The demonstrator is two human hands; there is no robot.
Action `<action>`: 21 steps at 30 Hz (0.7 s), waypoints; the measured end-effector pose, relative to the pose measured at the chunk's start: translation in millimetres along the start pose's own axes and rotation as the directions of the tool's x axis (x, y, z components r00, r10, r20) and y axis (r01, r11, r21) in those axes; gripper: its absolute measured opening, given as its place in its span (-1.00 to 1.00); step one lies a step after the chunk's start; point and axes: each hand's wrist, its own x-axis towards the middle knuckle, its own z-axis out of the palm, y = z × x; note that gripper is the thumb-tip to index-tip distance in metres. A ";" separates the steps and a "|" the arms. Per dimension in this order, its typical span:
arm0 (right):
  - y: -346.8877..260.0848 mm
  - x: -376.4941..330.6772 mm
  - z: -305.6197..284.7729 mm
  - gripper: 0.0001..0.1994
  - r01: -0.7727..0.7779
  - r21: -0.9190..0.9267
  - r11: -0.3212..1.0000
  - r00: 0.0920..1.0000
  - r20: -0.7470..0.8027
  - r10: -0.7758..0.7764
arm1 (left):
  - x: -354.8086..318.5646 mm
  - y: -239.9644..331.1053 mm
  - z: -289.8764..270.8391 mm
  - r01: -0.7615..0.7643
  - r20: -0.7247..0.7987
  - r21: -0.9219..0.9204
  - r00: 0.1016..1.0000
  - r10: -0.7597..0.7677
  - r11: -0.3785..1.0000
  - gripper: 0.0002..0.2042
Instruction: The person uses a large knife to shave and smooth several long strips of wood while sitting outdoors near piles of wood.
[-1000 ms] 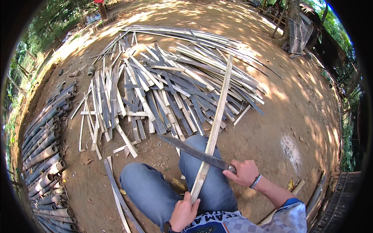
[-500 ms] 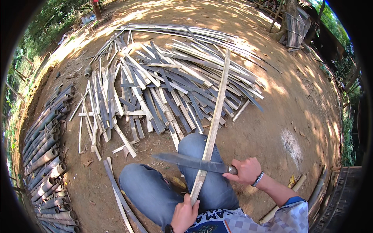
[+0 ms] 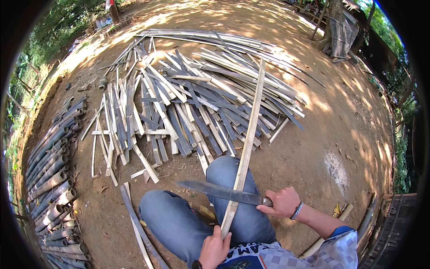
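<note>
My left hand [image 3: 214, 249] is closed round the near end of a long pale bamboo strip [image 3: 251, 139]. From there the strip slants up and away over my right knee, its far end in front of the pile of strips. In my right hand [image 3: 283, 202] is the wooden handle of a machete [image 3: 219, 190]. Its long dark blade lies crosswise over the strip above my right thigh, pointing left, at a spot a little beyond my left hand. Whether the edge bites into the bamboo is too fine to tell.
A wide heap of split bamboo strips [image 3: 188, 107] spreads over the dirt ahead. Round bamboo poles [image 3: 49, 179] are stacked at the left. Two loose strips [image 3: 139, 224] lie beside my left knee. A pale pole [image 3: 327, 231] rests by my right arm.
The machete's handle and my right hand have come slightly nearer to me, the blade still across the strip. My left hand keeps its hold with little visible movement.
</note>
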 end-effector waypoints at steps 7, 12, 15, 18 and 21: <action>17.9 22.4 -7.4 -0.38 -0.109 -0.004 0.994 0.993 -0.055 0.108 | -0.1 7.0 -4.1 0.069 0.054 -0.079 0.996 -0.065 0.995 -0.72; 16.8 17.4 -17.1 -0.39 -0.010 -0.021 1.000 0.998 0.055 0.011 | -0.3 5.5 -2.8 0.076 0.059 -0.092 0.996 -0.071 0.993 -0.73; 25.8 32.6 -19.9 -0.40 -0.074 -0.041 0.996 0.997 0.007 0.074 | 1.2 7.1 -4.3 0.084 0.085 -0.122 0.994 -0.074 0.989 -0.73; 15.6 20.3 -17.6 -0.40 -0.064 -0.016 0.998 0.998 0.014 0.065 | -0.6 1.9 -2.0 0.023 0.025 -0.042 0.999 -0.022 0.999 -0.73; 19.2 20.1 -20.7 -0.39 -0.031 -0.047 0.998 0.999 0.025 0.032 | -1.5 -3.9 1.3 -0.016 -0.017 0.017 1.000 0.016 1.000 -0.72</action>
